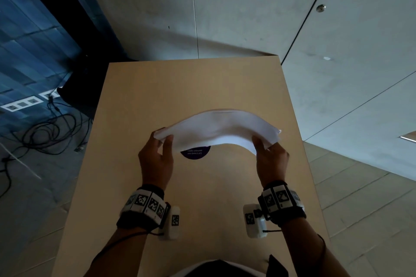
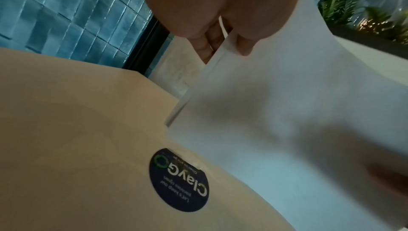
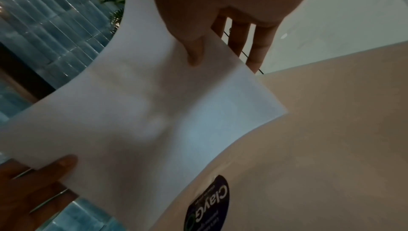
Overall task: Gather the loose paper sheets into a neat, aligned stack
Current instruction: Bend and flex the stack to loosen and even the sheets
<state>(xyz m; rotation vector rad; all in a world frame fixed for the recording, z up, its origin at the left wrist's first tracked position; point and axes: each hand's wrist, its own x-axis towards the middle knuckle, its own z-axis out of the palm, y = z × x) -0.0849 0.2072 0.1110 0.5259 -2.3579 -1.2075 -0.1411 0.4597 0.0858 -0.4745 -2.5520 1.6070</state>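
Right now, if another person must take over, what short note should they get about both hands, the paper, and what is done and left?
Left hand: pinches the left end of the paper stack.
Right hand: pinches the right end.
The stack is held above the table, bowed upward, over a round dark sticker.
Done: sheets are gathered into one bundle.
Left: even the edges, which look slightly offset at the right end, then lay the stack flat.

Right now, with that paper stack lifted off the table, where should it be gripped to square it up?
Grip the paper stack at its two short ends, one from each side, as the left hand and right hand do now: thumbs toward the person, fingers behind. It bows upward in the middle, so end grips probably let the sheets be tapped level on the table.
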